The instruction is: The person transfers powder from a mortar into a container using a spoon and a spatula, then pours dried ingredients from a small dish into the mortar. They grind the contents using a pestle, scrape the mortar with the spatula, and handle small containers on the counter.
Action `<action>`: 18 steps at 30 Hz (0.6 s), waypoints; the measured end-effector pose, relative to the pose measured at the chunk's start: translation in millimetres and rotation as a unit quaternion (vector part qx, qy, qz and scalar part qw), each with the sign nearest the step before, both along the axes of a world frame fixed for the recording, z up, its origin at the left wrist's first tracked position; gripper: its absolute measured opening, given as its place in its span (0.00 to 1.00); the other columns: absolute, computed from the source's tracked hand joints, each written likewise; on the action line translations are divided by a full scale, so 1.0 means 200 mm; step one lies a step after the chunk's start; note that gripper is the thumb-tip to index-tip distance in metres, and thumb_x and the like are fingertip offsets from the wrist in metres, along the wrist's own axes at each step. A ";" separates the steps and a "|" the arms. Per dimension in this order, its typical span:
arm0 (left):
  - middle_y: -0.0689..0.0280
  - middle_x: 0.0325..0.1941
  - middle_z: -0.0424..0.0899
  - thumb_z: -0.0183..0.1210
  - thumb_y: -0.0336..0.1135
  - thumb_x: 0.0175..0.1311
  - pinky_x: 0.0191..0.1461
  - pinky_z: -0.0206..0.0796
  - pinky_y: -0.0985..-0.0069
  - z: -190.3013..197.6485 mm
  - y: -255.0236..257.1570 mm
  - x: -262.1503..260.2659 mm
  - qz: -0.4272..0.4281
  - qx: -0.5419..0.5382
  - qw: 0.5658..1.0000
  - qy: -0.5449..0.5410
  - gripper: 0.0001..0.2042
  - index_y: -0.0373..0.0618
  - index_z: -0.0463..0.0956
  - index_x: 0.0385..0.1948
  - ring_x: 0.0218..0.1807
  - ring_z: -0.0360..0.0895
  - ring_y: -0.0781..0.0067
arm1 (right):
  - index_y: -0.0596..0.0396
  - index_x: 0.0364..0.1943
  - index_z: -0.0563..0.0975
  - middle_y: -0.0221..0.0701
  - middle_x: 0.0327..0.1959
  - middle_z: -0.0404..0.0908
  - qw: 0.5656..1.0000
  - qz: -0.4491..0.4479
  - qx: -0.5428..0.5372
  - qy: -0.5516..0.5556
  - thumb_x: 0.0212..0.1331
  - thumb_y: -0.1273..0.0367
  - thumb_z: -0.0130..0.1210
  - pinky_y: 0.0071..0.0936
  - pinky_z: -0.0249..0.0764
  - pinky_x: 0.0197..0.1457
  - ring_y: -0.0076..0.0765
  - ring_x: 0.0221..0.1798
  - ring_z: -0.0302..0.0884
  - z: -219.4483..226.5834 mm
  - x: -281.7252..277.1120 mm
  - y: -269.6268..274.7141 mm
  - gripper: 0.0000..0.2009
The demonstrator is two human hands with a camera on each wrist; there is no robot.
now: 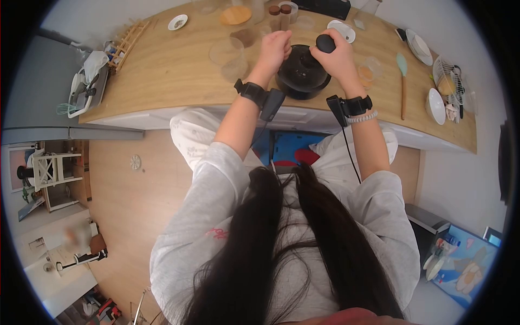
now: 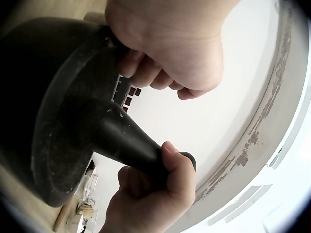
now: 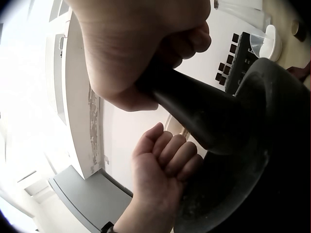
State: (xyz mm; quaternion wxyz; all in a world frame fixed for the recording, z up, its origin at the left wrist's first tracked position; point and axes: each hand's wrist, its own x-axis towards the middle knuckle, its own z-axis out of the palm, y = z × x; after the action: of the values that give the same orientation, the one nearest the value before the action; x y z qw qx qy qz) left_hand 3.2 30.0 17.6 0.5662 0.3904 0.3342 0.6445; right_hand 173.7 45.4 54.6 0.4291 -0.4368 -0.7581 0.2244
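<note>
A black stone mortar stands near the counter's front edge, with a black pestle leaning up out of its bowl. My right hand grips the pestle near its upper end, whose rounded knob pokes out above the fist. Beside the mortar's left rim, my left hand is curled into a fist. In the right wrist view the left fingers fold into the palm with nothing between them, close by the rim. Only the inner wall near the rim shows; the mortar's bottom is hidden.
Spice jars with brown caps and a white dish stand behind the mortar. Glass bowls are on the left. A green spatula, a white bowl and a wire basket lie to the right.
</note>
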 end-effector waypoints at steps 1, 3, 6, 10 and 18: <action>0.75 0.10 0.54 0.50 0.35 0.64 0.16 0.38 0.81 0.00 0.00 0.00 0.000 -0.003 1.000 0.000 0.17 0.49 0.58 0.13 0.12 0.49 0.84 | 0.54 0.36 0.74 0.40 0.28 0.79 1.000 0.008 -0.007 -0.002 0.40 0.62 0.62 0.36 0.73 0.37 0.45 0.33 0.77 0.03 0.00 -0.03 0.18; 0.75 0.10 0.54 0.51 0.35 0.64 0.16 0.38 0.81 0.01 0.00 0.01 0.000 -0.008 1.000 -0.008 0.17 0.50 0.58 0.13 0.12 0.49 0.84 | 0.53 0.37 0.74 0.40 0.28 0.79 0.999 0.021 -0.019 -0.032 0.40 0.62 0.61 0.36 0.73 0.38 0.46 0.33 0.78 -0.04 -0.03 -0.06 0.18; 0.75 0.10 0.54 0.51 0.35 0.63 0.16 0.38 0.81 -0.01 0.01 -0.01 -0.009 -0.004 1.000 -0.012 0.17 0.50 0.58 0.13 0.12 0.49 0.84 | 0.52 0.39 0.73 0.40 0.30 0.79 0.996 0.041 -0.012 -0.081 0.41 0.62 0.61 0.37 0.73 0.38 0.48 0.34 0.77 -0.07 -0.06 -0.08 0.19; 0.75 0.10 0.55 0.51 0.36 0.63 0.16 0.38 0.81 0.00 0.01 0.00 0.004 -0.001 1.000 0.007 0.17 0.49 0.58 0.13 0.12 0.49 0.84 | 0.52 0.38 0.73 0.40 0.30 0.79 0.995 0.028 -0.027 -0.087 0.40 0.62 0.61 0.36 0.73 0.37 0.48 0.34 0.77 -0.01 -0.06 -0.07 0.18; 0.75 0.10 0.55 0.51 0.35 0.63 0.16 0.38 0.81 0.01 0.00 0.01 0.002 -0.008 1.000 -0.003 0.17 0.49 0.59 0.13 0.12 0.49 0.84 | 0.51 0.35 0.74 0.39 0.29 0.80 0.995 0.011 0.006 -0.095 0.39 0.62 0.61 0.36 0.73 0.34 0.49 0.33 0.77 -0.02 -0.03 -0.10 0.17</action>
State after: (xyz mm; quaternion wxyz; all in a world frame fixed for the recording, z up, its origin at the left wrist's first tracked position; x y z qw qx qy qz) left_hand 4.6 30.6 19.1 0.5691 0.3834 0.3380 0.6441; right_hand 167.2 25.8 49.9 0.3556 -0.4448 -0.8016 0.1823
